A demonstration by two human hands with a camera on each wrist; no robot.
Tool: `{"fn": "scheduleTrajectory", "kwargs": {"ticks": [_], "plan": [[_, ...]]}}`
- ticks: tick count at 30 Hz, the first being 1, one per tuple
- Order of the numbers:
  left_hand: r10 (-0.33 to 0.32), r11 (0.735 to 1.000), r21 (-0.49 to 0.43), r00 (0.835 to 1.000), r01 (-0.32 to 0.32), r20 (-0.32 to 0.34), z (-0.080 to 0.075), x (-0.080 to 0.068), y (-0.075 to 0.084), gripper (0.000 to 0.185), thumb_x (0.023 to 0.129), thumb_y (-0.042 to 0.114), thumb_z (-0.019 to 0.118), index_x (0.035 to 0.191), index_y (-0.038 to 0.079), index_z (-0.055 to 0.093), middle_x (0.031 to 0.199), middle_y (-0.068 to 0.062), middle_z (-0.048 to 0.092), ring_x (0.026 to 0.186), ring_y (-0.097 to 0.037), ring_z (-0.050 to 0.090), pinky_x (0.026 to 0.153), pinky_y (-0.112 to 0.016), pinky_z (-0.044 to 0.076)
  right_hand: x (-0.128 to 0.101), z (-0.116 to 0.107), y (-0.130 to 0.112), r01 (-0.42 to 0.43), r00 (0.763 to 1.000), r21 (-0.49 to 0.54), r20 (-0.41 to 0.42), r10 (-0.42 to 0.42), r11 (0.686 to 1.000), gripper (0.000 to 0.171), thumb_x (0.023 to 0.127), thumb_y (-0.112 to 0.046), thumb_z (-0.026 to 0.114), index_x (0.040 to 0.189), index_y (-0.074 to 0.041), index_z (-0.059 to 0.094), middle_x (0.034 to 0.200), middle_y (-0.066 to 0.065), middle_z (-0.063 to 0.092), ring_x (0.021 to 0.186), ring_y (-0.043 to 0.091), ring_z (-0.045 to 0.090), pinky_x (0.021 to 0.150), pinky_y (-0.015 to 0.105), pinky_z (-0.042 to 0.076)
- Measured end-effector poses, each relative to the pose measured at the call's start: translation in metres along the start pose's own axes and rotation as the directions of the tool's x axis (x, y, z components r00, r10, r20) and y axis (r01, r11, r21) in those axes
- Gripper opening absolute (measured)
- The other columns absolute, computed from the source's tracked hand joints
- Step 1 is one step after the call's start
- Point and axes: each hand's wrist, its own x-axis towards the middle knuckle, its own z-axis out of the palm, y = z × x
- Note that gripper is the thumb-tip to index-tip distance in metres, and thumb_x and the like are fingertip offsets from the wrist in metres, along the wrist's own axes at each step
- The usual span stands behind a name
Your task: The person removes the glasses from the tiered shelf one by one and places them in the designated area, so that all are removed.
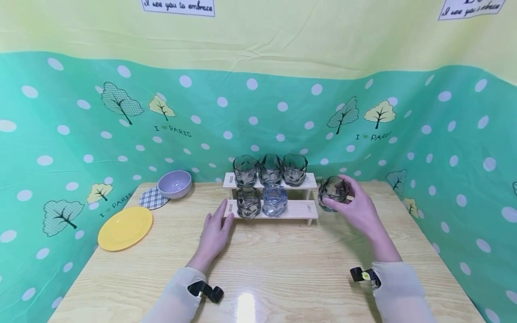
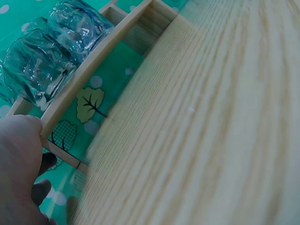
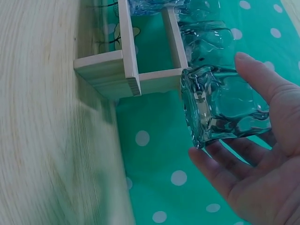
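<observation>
My right hand (image 1: 359, 208) grips a dark grey glass tumbler (image 1: 332, 190) just right of a two-step wooden rack (image 1: 296, 211). In the right wrist view, the thumb and fingers spread around this tumbler (image 3: 225, 105), beside the rack's end. My left hand (image 1: 214, 235) touches the left end of the lower step, its fingers extended. The left wrist view shows the thumb at the step's front corner. On the lower step stand a grey tumbler (image 1: 248, 204) and a bluish tumbler (image 1: 275, 202), towards the left and middle. Three grey tumblers (image 1: 270, 170) fill the upper step.
On the left of the wooden table (image 1: 274, 269) lie a yellow plate (image 1: 125, 229) and a checked round mat (image 1: 152, 198). A purple bowl (image 1: 175, 185) overlaps the mat. Green dotted cloth (image 1: 258, 116) hangs behind the rack and along both sides.
</observation>
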Motion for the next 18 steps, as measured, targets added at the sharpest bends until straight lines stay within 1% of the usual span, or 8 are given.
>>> {"fn": "scheduleTrajectory", "kwargs": {"ticks": [5, 10, 13, 18], "plan": [[-0.006, 1.000, -0.004, 1.000, 0.006, 0.004, 0.000, 0.001, 0.000, 0.065, 0.120, 0.036, 0.049, 0.174, 0.006, 0.030, 0.176, -0.015, 0.035, 0.162, -0.035, 0.035, 0.137, -0.056, 0.002, 0.001, -0.002, 0.002, -0.027, 0.999, -0.001, -0.030, 0.027, 1.000, 0.114, 0.091, -0.061, 0.088, 0.177, -0.022, 0.025, 0.166, 0.031, 0.044, 0.143, 0.058, 0.051, 0.115, 0.071, 0.047], [0.004, 1.000, -0.006, 1.000, -0.004, 0.001, 0.000, 0.001, 0.000, 0.065, 0.120, 0.036, 0.049, 0.174, 0.005, 0.030, 0.176, -0.015, 0.035, 0.162, -0.036, 0.035, 0.137, -0.057, 0.001, 0.003, -0.003, 0.006, -0.058, 0.996, -0.022, -0.074, 0.056, 0.998, 0.115, 0.091, -0.062, 0.087, 0.177, -0.021, 0.024, 0.168, 0.031, 0.041, 0.145, 0.059, 0.047, 0.115, 0.075, 0.044], [0.007, 1.000, -0.009, 1.000, -0.007, 0.001, 0.000, 0.000, -0.001, 0.065, 0.120, 0.036, 0.049, 0.174, 0.005, 0.030, 0.176, -0.017, 0.035, 0.162, -0.036, 0.035, 0.137, -0.058, 0.001, 0.006, -0.003, 0.009, -0.064, 0.994, -0.034, -0.090, 0.061, 0.997, 0.115, 0.090, -0.062, 0.088, 0.177, -0.021, 0.024, 0.172, 0.030, 0.037, 0.147, 0.060, 0.044, 0.115, 0.078, 0.041], [0.005, 1.000, -0.012, 1.000, -0.005, 0.003, 0.001, 0.000, -0.002, 0.065, 0.120, 0.035, 0.049, 0.174, 0.005, 0.030, 0.176, -0.017, 0.035, 0.162, -0.037, 0.035, 0.137, -0.058, 0.001, 0.011, -0.001, 0.013, -0.079, 0.993, -0.046, -0.097, 0.074, 0.996, 0.117, 0.090, -0.063, 0.087, 0.178, -0.022, 0.022, 0.181, 0.025, 0.019, 0.151, 0.063, 0.037, 0.116, 0.081, 0.037]]}}
